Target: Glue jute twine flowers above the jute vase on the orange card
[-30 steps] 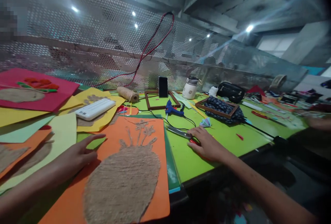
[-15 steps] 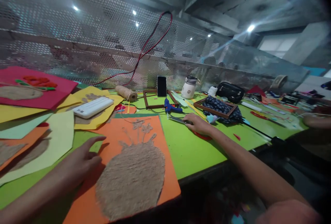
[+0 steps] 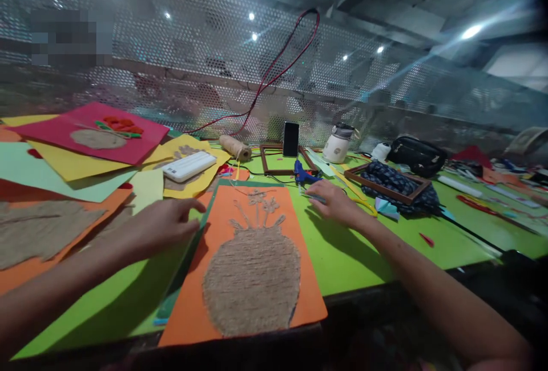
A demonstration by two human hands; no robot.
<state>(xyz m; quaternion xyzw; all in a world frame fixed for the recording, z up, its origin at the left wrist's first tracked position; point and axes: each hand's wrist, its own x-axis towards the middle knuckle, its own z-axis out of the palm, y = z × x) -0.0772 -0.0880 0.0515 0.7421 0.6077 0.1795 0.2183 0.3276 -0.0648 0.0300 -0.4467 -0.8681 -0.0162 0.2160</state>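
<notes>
The orange jute-vase card (image 3: pixel 252 279) lies near centre, the left hand (image 3: pixel 177 221) loosely parted, seemingly empty, at its left, the right hand (image 3: pixel 336 204), grip unclear, at a grey blade-like tool (image 3: pixel 315 197), apparently a tool-handling step calling for sure fingers.

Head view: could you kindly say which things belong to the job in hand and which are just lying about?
Likely the job: orange sheet, blade at right hand, glue gun, twine roll.

Probably lying about: phone, bottle, black pouch.
</notes>
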